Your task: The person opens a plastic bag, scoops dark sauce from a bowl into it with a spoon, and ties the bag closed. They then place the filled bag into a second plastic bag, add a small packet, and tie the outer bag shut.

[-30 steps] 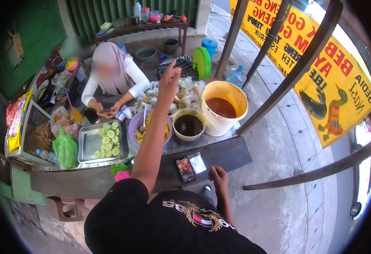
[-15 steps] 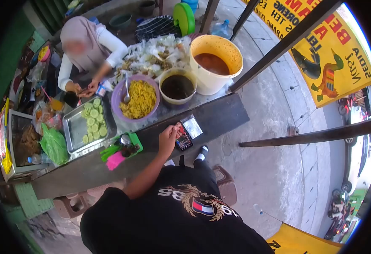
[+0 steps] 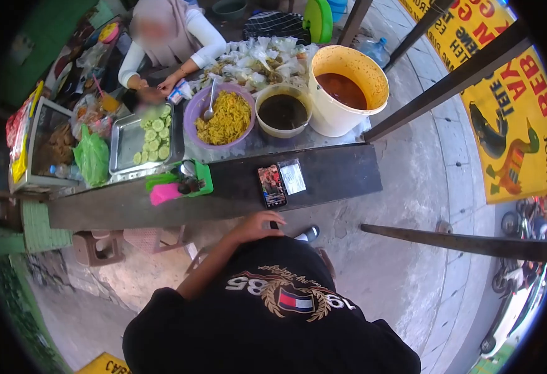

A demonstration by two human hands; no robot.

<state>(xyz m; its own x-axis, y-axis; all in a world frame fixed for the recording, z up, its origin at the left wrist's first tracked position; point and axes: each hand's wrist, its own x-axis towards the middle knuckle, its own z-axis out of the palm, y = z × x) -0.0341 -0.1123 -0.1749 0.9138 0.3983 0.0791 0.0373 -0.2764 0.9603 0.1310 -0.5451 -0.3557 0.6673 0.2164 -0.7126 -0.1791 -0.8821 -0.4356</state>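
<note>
My left hand (image 3: 258,225) is low at the front of my black shirt (image 3: 223,311), with its fingers stretched out and nothing visible in them. It lies just in front of the dark bench top (image 3: 236,187). Beyond it on the bench is a phone (image 3: 271,186) with a lit screen. A small flat silvery packet (image 3: 293,178) lies beside the phone on the right. My right hand is out of sight.
A metal counter holds a cucumber tray (image 3: 116,149), a purple bowl of yellow noodles (image 3: 227,121), a bowl of dark liquid (image 3: 283,114) and a white bucket (image 3: 329,118). A green utensil holder (image 3: 203,181) stands left. Across sits a person (image 3: 167,43). A wooden post (image 3: 454,240) juts in right.
My left hand has drawn back from beside the phone to the front of my shirt, its fingers now straighter. The view has shifted. The phone and packet remain on the bench.
</note>
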